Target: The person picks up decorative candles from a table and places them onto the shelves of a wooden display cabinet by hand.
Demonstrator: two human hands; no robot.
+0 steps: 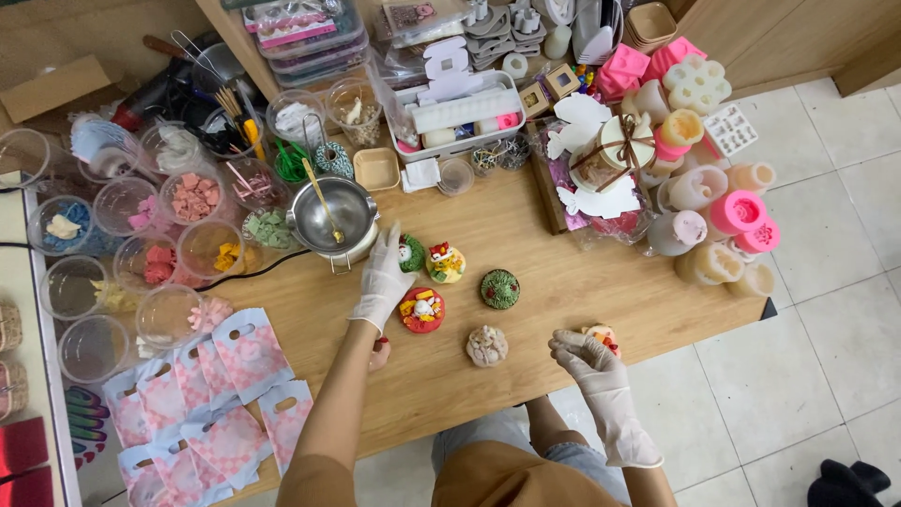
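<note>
Arranging step, I judge: left hand (383, 278) lies flat, fingers spread, touching green decorated candle (411, 253) on bench (526, 235); right hand (591, 361), fingers closed, holds orange-topped candle (603, 335) near front edge; placing it beside the others needs a gentle set-down.

- Worktop (526, 235) across the frame's middle, floor (826, 244) at right.
- Five small decorated pieces at centre: one (411, 253) under the left hand (383, 280), one (446, 263) just right of it, one (422, 310) below, one (500, 289) further right, one (487, 345) lower centre.
- Sixth piece (603, 336) in the right hand (589, 361), lower right.
- Metal pot (333, 218) with spoon (324, 202) inside, upper left of the pieces.
- Cups (94, 349) along the left edge; bags (202, 404) at lower left.
- Moulds (718, 221) stacked at upper right.
</note>
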